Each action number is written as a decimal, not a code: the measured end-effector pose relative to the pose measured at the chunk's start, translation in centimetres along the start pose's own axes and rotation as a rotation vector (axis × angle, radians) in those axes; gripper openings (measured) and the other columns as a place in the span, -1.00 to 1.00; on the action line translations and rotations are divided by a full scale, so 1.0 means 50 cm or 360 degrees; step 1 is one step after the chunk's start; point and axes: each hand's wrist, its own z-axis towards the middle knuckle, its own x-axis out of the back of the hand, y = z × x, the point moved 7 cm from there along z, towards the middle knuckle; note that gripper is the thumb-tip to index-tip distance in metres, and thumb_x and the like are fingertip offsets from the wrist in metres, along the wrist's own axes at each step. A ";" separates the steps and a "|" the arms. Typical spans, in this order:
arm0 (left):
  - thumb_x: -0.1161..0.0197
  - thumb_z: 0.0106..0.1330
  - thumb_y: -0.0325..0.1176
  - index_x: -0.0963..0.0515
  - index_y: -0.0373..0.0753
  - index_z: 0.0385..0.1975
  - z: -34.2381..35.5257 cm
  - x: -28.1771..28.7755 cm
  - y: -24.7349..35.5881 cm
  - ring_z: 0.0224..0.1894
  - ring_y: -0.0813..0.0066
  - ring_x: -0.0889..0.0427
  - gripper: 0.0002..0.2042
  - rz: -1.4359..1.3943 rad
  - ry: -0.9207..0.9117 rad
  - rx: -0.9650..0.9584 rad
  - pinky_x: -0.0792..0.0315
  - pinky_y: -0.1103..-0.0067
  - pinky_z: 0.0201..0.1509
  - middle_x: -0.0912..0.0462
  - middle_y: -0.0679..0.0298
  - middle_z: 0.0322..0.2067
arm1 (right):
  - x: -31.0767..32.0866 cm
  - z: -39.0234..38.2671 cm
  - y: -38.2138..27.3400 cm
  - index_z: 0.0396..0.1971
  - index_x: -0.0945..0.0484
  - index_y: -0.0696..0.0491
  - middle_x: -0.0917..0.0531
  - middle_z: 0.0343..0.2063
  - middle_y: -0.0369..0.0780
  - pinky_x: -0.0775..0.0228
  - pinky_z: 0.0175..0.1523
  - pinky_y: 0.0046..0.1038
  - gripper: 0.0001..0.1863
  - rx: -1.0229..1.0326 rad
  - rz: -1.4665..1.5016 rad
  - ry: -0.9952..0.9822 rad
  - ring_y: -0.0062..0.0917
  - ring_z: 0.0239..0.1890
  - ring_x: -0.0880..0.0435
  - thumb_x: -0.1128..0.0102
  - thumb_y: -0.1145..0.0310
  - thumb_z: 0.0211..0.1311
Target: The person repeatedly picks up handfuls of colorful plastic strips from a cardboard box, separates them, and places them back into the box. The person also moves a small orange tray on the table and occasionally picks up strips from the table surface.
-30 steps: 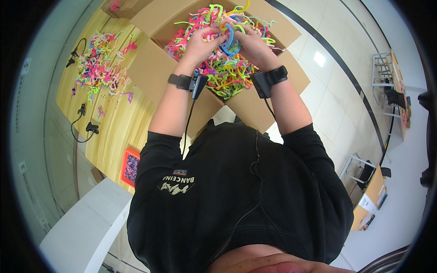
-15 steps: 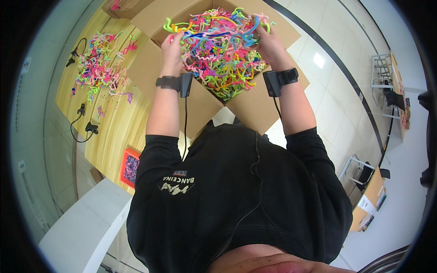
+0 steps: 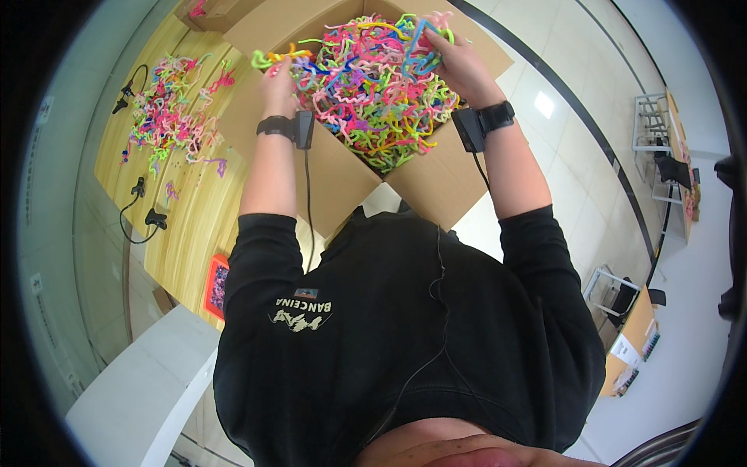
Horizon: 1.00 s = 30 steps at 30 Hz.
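Note:
A big tangled bundle of colourful twisted strands [image 3: 373, 86] hangs above an open cardboard box [image 3: 436, 187]. My left hand [image 3: 278, 78] grips the bundle's left side and my right hand [image 3: 455, 58] grips its right side, both raised. Each wrist carries a black band with a small device and a cable. More strands lie inside the box beneath the bundle.
A wooden table [image 3: 179, 202] on the left holds a loose pile of the same colourful strands [image 3: 167, 109], black cables with clips [image 3: 144, 218] and an orange tray [image 3: 216, 284]. A white surface [image 3: 132, 389] sits at lower left. Tiled floor and metal racks lie to the right.
Both hands went from digging into the box to lifting a large bundle of strands up out of it, and now hold it spread wider and slightly lower.

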 end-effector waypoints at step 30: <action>-0.32 0.17 -0.10 -0.68 -0.27 -0.28 0.034 0.033 -0.070 -0.21 0.11 -0.69 -0.66 0.1781 -0.0266 -0.0259 -0.52 0.32 -0.12 -0.71 0.02 -0.31 | -0.289 0.174 -0.328 0.00 -0.48 0.21 -0.65 -0.16 0.02 -0.43 -0.01 -0.31 -0.60 0.1249 -0.1330 -0.0082 -0.22 -0.08 -0.63 0.09 0.17 0.47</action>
